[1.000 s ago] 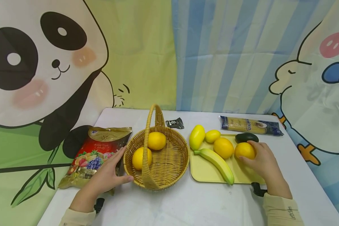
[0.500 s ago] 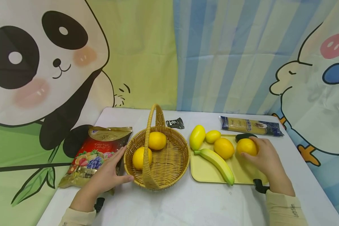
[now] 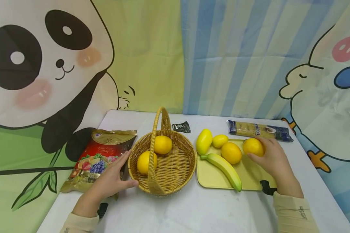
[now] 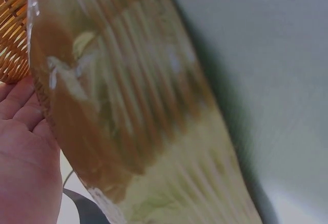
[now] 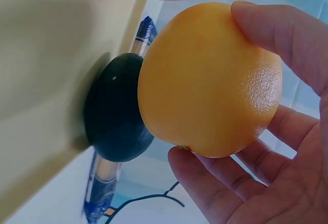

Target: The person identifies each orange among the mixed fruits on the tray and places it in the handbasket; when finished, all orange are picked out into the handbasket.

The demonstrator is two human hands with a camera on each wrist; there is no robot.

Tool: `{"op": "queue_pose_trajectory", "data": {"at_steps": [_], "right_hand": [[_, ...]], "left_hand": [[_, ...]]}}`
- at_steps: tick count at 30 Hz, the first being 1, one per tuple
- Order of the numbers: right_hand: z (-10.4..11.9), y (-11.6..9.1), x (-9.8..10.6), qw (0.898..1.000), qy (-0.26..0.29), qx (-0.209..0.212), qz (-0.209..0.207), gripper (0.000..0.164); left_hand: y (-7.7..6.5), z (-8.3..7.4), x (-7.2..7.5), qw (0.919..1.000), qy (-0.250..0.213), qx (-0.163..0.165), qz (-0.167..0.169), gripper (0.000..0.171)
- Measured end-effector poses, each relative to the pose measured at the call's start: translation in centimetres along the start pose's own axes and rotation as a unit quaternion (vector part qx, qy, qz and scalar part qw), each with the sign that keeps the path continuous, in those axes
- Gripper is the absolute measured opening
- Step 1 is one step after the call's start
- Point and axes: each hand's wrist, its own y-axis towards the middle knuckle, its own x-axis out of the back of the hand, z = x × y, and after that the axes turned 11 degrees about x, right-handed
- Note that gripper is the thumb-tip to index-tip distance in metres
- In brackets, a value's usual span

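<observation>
My right hand [image 3: 269,157] pinches an orange [image 3: 253,147] between thumb and fingers over the back right of the yellow tray [image 3: 221,184]. In the right wrist view the held orange [image 5: 205,85] overlaps a dark green avocado-like fruit [image 5: 115,108], which the head view almost wholly hides. My left hand [image 3: 112,179] lies with extended fingers along the left side of a wicker basket [image 3: 189,161], thumb at its rim. Two oranges [image 3: 162,144] sit inside the basket, one partly behind the handle. Another orange [image 3: 231,153], a banana [image 3: 223,170] and two yellow oval fruits [image 3: 204,142] share the tray.
A red and gold candy bag [image 3: 100,155] lies left of the basket, under and beside my left hand. Behind the basket is a small black wrapped packet [image 3: 181,127]. A pasta packet [image 3: 259,129] lies behind the tray. The basket's tall handle [image 3: 154,136] arches upward.
My right hand has raised the orange and shifted it slightly toward the back, so it now covers the dark green fruit in the head view. My left hand stays at the basket.
</observation>
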Motion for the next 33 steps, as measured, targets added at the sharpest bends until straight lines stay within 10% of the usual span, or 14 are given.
{"op": "queue_pose_trajectory", "data": {"at_steps": [33], "right_hand": [[7.6,4.0,0.5,0.997,0.037,0.067,0.009,0.074]], "left_hand": [[-0.3,-0.2,0.2,0.9999,0.011,0.002,-0.002,0.119]]}}
